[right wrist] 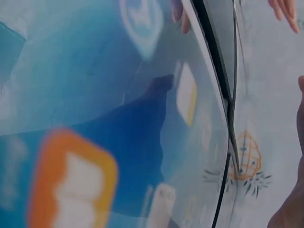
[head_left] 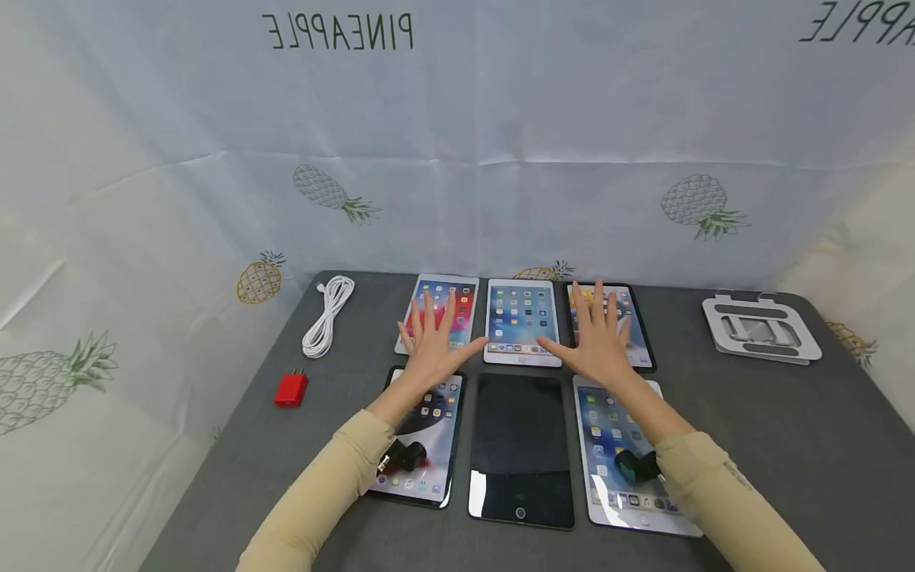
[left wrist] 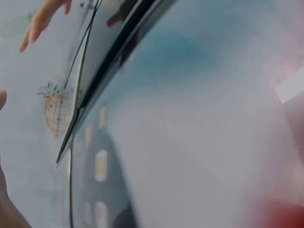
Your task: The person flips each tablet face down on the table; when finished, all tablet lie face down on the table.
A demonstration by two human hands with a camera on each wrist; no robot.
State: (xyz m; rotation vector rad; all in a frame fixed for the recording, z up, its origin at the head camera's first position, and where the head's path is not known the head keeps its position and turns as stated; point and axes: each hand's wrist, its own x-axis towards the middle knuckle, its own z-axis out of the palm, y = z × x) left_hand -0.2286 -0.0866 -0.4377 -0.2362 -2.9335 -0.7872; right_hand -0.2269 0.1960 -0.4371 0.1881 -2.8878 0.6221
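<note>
Glossy blue-grey tablet screen [left wrist: 190, 123], blurred, dominates; bare left hand [left wrist: 8, 211] shows at left edge; orange-outlined pineapple print [left wrist: 56, 115] stands upright.

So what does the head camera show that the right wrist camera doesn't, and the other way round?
Only the head view: a red charger, a bundled white cable and a silver-gray stand.

Only the right wrist view: a blurred close-up with one large orange app icon.

Both share: a lit tablet, a pineapple printed on the cloth, and at least part of a hand.
</note>
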